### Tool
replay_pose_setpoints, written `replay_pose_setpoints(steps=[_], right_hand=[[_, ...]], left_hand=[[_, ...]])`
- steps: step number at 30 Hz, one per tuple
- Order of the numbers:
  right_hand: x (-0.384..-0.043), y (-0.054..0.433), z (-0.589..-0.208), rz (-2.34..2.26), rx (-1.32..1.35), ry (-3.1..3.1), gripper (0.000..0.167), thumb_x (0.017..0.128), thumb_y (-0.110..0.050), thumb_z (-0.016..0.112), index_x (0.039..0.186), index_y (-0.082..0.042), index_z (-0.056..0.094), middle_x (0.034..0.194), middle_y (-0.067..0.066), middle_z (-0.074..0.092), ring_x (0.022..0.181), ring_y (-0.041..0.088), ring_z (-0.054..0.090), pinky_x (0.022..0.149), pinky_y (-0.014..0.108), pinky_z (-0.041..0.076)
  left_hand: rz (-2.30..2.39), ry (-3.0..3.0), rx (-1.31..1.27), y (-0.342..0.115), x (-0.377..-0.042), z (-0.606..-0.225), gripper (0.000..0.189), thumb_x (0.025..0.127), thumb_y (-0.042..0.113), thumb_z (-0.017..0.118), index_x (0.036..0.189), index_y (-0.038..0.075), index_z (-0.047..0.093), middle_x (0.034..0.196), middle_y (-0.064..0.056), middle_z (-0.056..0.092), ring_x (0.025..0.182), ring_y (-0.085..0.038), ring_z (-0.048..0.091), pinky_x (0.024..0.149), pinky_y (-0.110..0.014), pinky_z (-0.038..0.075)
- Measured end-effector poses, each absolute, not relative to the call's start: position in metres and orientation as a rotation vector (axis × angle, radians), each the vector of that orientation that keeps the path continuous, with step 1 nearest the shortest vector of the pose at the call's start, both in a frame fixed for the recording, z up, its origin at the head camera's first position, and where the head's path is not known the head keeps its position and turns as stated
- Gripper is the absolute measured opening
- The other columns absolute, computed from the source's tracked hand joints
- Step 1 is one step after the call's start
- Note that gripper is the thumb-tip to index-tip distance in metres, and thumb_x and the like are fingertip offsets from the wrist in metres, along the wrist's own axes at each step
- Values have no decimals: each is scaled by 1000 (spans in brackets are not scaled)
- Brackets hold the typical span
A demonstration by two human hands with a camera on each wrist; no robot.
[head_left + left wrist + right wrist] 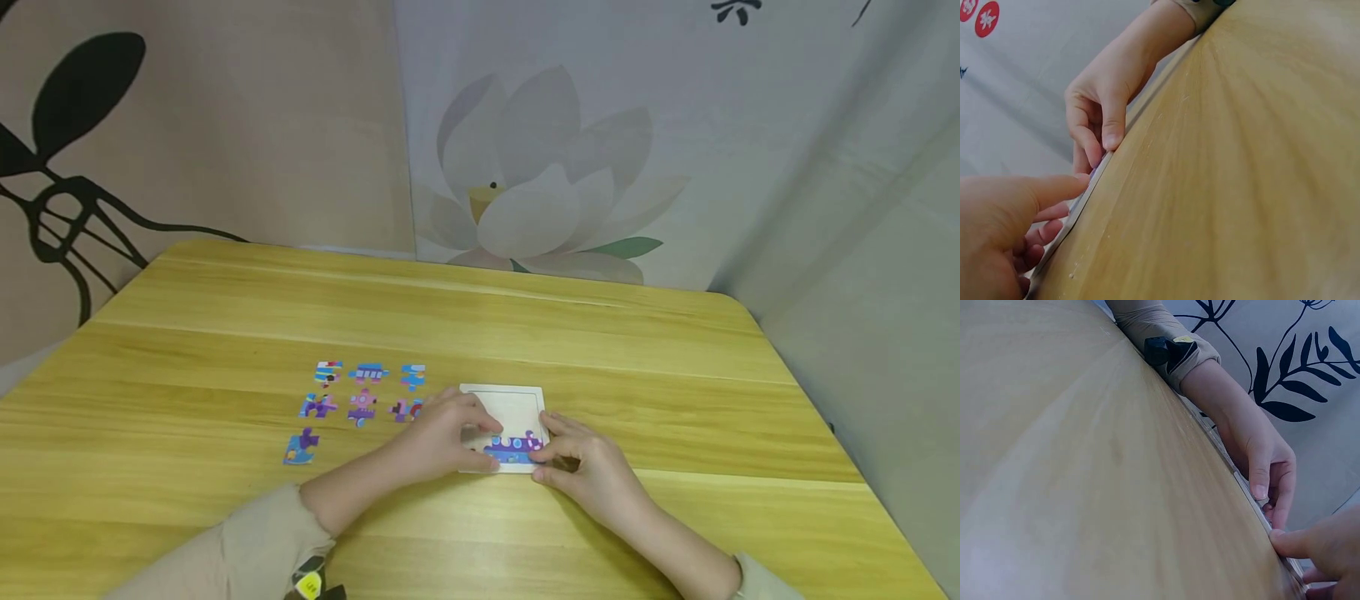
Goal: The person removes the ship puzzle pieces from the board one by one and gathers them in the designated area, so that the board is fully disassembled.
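Note:
A white square puzzle tray (506, 388) lies on the wooden table. Joined purple and blue puzzle pieces (512, 450) fill part of its near right side. My left hand (442, 433) reaches over the tray's left side; its thumb and index finger curl around the near and far sides of the left joined piece. With my right hand (592, 467) I grip the tray's right edge and near corner, the index finger touching the pieces. In the left wrist view, the right thumb presses the tray's rim (1088, 187). The hands hide parts of the tray.
Left of the tray, several loose puzzle pieces lie in rows, among them a striped piece (369, 372), a pink and purple one (362, 408) and a blue corner piece (301, 448). A patterned curtain (540, 167) hangs behind the table (637, 350).

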State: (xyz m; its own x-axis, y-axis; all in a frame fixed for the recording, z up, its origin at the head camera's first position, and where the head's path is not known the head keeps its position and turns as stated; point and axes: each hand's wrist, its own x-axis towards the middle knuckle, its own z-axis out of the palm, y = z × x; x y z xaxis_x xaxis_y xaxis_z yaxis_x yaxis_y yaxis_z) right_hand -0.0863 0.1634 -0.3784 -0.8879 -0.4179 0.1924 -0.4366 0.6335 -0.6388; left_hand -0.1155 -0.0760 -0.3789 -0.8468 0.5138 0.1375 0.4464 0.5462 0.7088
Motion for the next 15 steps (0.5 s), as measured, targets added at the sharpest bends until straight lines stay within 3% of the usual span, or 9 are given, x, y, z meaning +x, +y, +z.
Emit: replay_pose_setpoints(steps=[15], right_hand=[[-86,164,-377,1111,745,-2818,17,73,-11,82,90,-13,77,132,13,55,124,35,48,97,46,40]], left_hand=[[1228,2710,798,-72,-113,-378,27,67,17,87,90,12,75,87,9,60,89,-12,45,81,-40,35]])
